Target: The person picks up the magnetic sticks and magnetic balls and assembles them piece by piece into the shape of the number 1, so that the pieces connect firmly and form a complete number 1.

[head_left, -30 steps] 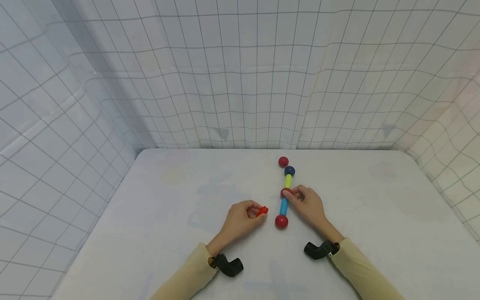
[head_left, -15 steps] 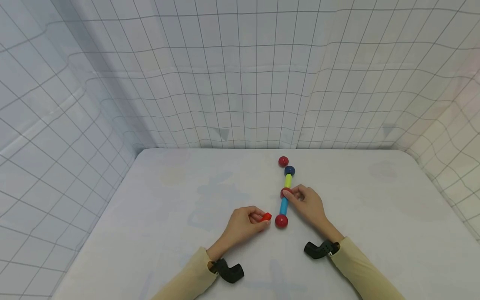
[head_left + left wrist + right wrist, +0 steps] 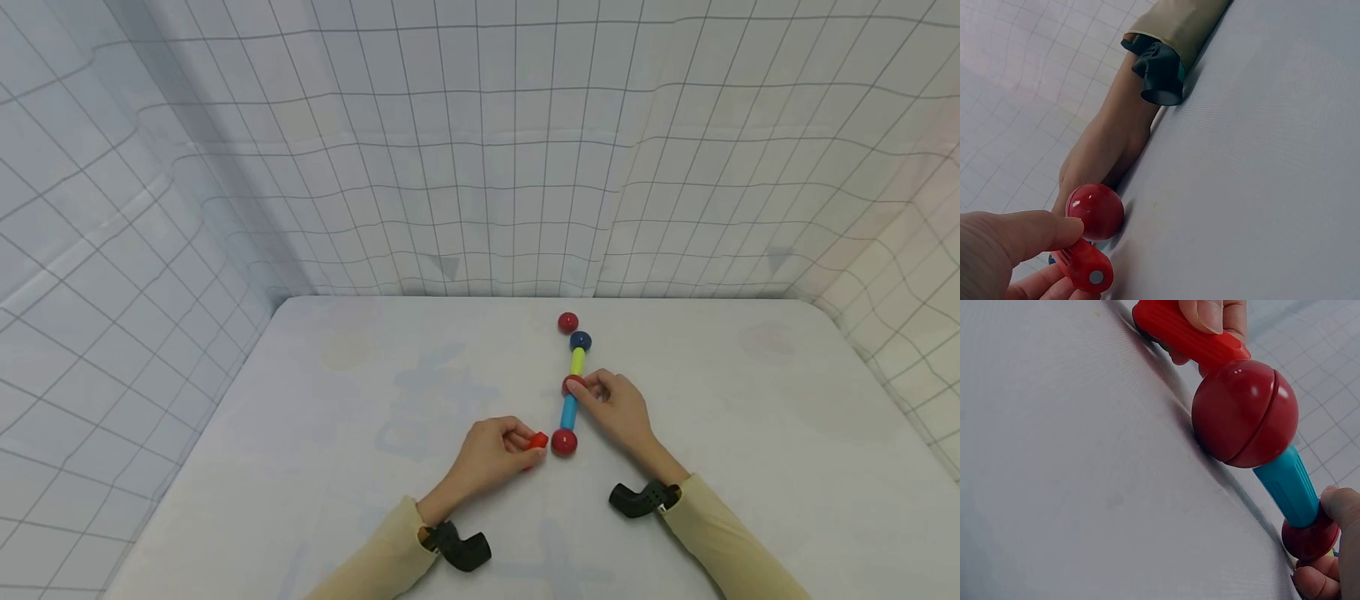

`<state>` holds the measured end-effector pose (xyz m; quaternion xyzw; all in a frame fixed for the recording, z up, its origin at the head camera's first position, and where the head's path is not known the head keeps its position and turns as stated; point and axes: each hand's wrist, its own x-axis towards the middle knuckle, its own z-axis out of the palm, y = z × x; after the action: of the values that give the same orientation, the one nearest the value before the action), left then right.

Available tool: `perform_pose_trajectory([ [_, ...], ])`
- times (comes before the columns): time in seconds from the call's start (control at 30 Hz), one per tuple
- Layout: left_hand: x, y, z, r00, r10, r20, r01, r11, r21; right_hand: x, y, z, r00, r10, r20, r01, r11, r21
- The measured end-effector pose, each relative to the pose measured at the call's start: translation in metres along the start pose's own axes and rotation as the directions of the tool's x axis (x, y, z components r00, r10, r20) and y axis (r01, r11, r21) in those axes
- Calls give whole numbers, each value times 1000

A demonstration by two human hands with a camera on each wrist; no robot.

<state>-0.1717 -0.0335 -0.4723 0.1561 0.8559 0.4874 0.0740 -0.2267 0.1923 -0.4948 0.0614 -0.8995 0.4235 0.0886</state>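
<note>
My left hand [image 3: 491, 454] pinches a red magnetic rod [image 3: 1188, 334] between thumb and fingers. A round silvery magnet shows in the rod's free end in the left wrist view. The rod's other end is at the near dark red ball [image 3: 564, 442]; whether they touch I cannot tell for sure. From that ball a blue rod [image 3: 569, 412] runs away to the middle red ball [image 3: 1310, 540], which my right hand [image 3: 618, 410] pinches. Beyond it, a yellow-green rod [image 3: 577, 362] leads to a dark blue ball [image 3: 581, 341]. All these lie in one line on the table.
A loose dark red ball [image 3: 567, 322] lies beyond the blue ball, close to the table's far edge. The white table [image 3: 337, 400] is bordered by grid-patterned curtains [image 3: 480, 167] at the back and sides. Each wrist wears a black camera mount [image 3: 465, 552].
My left hand has moved right and a little nearer to me, bringing the red rod up to the near red ball. The right hand and the line of pieces have stayed almost still.
</note>
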Motion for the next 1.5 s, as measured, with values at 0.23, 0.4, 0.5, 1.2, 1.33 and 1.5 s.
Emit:
perform_pose_trajectory([
  [0.23,-1,1,1,1000,2,2,-2,999,33,0,0,0,1000,0,3,0,1000,-2],
  [0.4,-2,2,1,1000,5,8,-5,999,40,0,0,0,1000,-7,-1,7,1000,4],
  [0.5,-2,3,2,1000,9,12,-9,999,33,0,0,0,1000,-13,-2,13,1000,10],
  [1.2,-5,8,7,999,0,34,-2,999,43,2,2,0,1000,-10,-4,10,1000,18],
  [1.33,-5,9,8,999,0,36,-2,999,40,2,2,0,1000,-15,-4,15,1000,17],
  [1.5,-6,8,9,999,2,37,-3,999,44,2,3,1,1000,-7,0,7,1000,16],
])
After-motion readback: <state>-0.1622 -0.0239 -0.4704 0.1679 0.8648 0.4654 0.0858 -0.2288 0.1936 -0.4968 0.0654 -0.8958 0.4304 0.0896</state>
